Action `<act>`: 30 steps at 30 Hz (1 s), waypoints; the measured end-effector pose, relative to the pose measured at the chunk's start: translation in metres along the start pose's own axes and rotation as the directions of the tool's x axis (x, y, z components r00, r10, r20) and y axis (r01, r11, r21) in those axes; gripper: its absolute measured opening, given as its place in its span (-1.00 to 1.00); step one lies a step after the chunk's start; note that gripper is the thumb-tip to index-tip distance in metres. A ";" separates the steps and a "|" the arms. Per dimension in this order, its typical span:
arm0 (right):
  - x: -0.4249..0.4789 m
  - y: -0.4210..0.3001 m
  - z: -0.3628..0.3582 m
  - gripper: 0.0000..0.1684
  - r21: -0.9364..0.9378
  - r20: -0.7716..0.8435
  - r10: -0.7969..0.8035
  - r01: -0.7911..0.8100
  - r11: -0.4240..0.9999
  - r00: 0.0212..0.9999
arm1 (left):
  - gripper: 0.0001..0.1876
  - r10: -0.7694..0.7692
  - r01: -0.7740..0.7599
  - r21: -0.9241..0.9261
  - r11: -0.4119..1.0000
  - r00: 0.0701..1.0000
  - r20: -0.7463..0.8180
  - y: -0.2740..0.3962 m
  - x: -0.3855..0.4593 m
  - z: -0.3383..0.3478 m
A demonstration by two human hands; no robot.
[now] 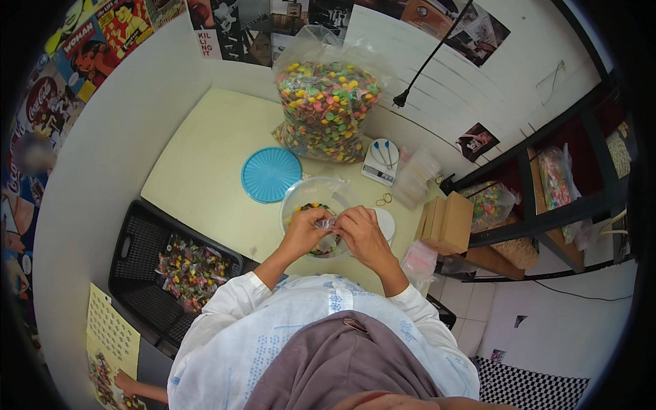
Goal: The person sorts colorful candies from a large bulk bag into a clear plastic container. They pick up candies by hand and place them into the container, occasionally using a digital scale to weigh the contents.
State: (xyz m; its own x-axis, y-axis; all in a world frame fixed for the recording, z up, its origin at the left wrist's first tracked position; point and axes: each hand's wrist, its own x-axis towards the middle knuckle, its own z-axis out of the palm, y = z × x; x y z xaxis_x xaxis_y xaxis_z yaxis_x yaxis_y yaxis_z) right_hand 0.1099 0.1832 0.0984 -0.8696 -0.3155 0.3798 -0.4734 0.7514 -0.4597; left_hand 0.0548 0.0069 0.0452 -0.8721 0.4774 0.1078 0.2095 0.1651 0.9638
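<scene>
My left hand (306,230) and my right hand (360,233) meet above a clear round tub (292,205), fingertips pinching a small clear plastic bag (326,223) between them. Colourful candies (313,206) lie in the tub below, partly hidden by my hands. Touching or close to the tub's upper left is a round blue ribbed lid (271,175). Behind it stands a large clear bag of multicoloured button-shaped candies (328,107). A white digital scale (380,162) with two blue-ended small tools on it sits to the right of that bag. A white round lid (384,224) is partly behind my right hand.
A black plastic crate (136,246) with many small filled packets (192,271) stands at left. Clear plastic bags (417,177), rubber bands (384,199) and cardboard boxes (448,223) are at right, beside a black-framed shelf. Another person's hand (125,383) touches packets on a yellow sheet (113,328) at lower left.
</scene>
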 end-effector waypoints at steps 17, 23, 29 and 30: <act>-0.005 -0.009 -0.002 -0.86 -0.051 0.144 -0.072 0.080 0.995 0.987 | -0.25 0.029 0.050 -0.153 0.987 0.881 0.471 0.000 0.017 -0.024; 0.004 -0.004 0.002 -0.74 0.126 0.081 -0.053 0.042 0.991 0.995 | -0.34 -0.014 0.106 -0.154 0.982 0.861 0.508 -0.017 0.020 -0.022; -0.003 0.045 0.035 -0.47 0.718 0.003 0.449 -0.314 0.621 0.894 | -0.50 -0.050 0.158 -0.532 0.832 0.976 0.211 -0.010 0.015 -0.019; -0.003 0.043 0.038 -0.47 0.768 0.088 0.446 -0.346 0.540 0.891 | -0.52 -0.038 0.126 -0.529 0.839 0.984 0.175 -0.002 0.012 -0.021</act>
State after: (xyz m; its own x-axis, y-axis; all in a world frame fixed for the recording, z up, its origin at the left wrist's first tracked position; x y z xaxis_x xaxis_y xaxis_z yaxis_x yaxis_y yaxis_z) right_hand 0.0870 0.1942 0.0465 -0.9980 0.0034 0.0629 -0.0625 0.0697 -0.9956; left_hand 0.0347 -0.0054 0.0491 -0.7889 0.6140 0.0266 -0.1681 -0.2572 0.9516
